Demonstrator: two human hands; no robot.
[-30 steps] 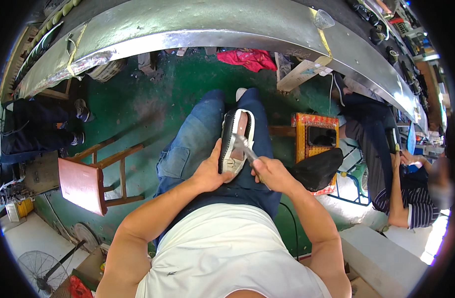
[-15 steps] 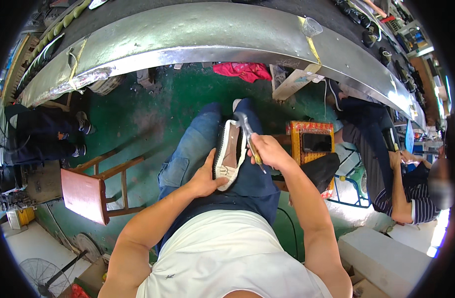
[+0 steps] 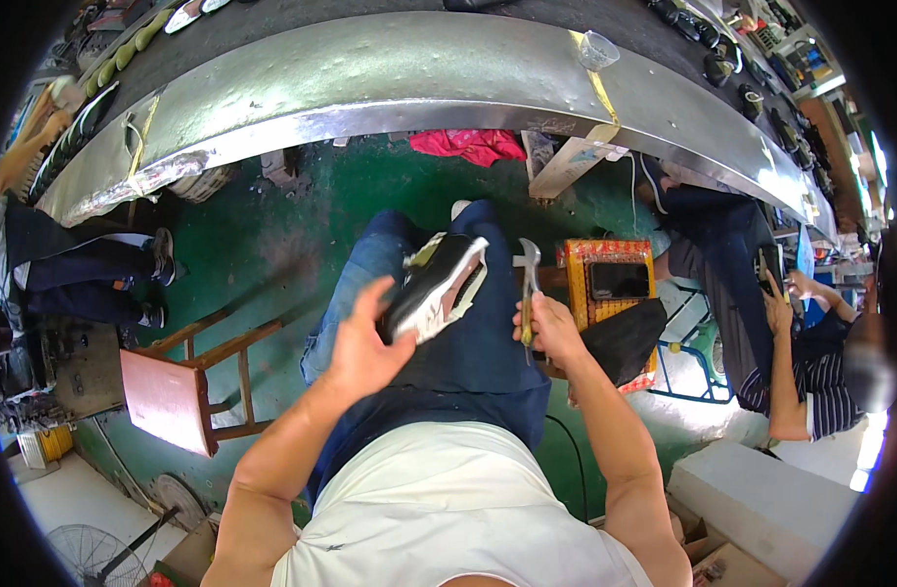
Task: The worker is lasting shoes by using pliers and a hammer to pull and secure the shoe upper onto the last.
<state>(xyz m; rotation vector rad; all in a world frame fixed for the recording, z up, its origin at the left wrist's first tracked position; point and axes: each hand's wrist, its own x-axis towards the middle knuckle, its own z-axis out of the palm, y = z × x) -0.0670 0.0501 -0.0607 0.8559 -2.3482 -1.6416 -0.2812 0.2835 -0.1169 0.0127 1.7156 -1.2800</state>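
A black shoe upper with white edging (image 3: 434, 289) lies tilted over my thighs, its brown inner bottom turned to the right. My left hand (image 3: 363, 342) is at its near left end, thumb and fingers spread apart and slightly blurred. The thumb is close against the shoe; I cannot tell whether it touches. To the right of the shoe, my right hand (image 3: 549, 328) is closed around the handle of metal lasting pincers (image 3: 531, 269), which point away from me with their curved head up.
A metal-edged bench (image 3: 370, 73) with shoes on it curves across the far side. A wooden stool (image 3: 175, 396) stands left. On the right, a yellow seat (image 3: 581, 284) bears a phone (image 3: 618, 281) and black cloth (image 3: 625, 342). A co-worker (image 3: 820, 391) sits beyond.
The shoe has rolled from bottom-up toward its side, showing its black upper. My left hand has loosened and shifted left. My right hand has drawn the pincers rightward, away from the shoe.
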